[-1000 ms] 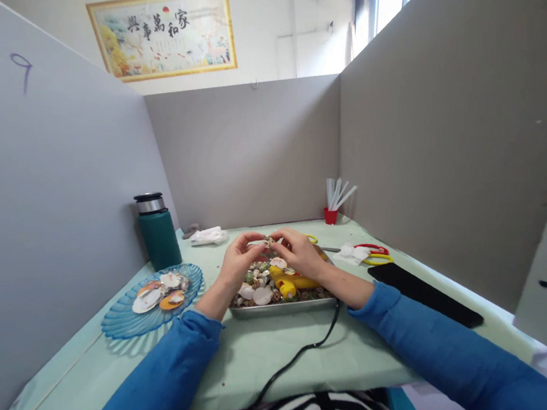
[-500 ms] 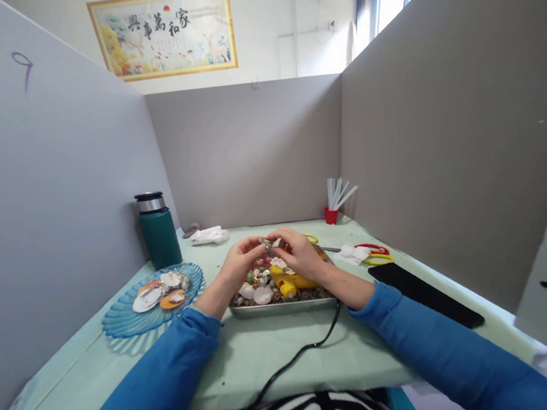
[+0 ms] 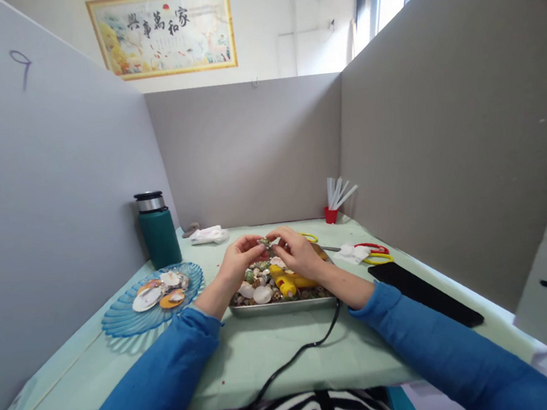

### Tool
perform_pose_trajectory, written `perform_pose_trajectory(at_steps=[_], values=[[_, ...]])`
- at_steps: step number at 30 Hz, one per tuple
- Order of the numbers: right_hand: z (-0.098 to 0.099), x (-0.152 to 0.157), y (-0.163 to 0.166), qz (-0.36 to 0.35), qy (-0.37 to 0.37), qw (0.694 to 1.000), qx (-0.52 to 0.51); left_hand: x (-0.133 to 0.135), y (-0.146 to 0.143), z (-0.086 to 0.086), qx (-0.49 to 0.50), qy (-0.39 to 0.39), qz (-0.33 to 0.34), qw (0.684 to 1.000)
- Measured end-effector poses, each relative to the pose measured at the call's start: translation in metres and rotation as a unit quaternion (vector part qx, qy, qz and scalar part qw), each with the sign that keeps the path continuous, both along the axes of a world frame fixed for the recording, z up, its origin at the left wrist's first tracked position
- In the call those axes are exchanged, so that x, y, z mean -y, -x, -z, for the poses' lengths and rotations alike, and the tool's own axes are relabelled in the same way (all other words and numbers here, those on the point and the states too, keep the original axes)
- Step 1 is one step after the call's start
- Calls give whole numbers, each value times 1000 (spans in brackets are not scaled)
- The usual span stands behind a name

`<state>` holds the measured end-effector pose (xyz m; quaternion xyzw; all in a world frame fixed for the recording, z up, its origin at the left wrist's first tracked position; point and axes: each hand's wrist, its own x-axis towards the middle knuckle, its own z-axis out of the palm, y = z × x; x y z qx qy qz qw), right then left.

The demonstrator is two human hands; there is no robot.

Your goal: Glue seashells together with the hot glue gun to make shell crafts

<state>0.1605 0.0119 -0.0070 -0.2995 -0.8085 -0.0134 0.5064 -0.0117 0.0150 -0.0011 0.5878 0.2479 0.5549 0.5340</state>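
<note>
Between my fingertips is a small greenish shell, held above a metal tray. My left hand pinches it from the left, and my right hand grips it from the right. Below them the tray carries many small shells, with two pale round shells near its front. A yellow glue gun lies across the tray's contents, partly under my right hand. Its black cord runs over the front of the table. My fingers cover part of the held shell.
On the left, a blue scalloped plate bears several shells, with a green bottle behind it. At right are red-and-yellow scissors, a white tissue, a black flat strip and a red cup of glue sticks. Grey partitions enclose the table.
The small shell has turned slightly between my fingertips, showing more of its greenish side. Both hands stay in nearly the same place over the tray.
</note>
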Motion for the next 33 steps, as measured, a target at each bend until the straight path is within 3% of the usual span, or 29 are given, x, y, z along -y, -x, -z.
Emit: perform_pose_trajectory(at_steps=[11,33], values=[[1,0,0,-3,29,999,28,-4,0,3,-29,5,6,1000],[-1,2,0,-7,14,1000,0,-2,-2,3,-28,-21,4,999]])
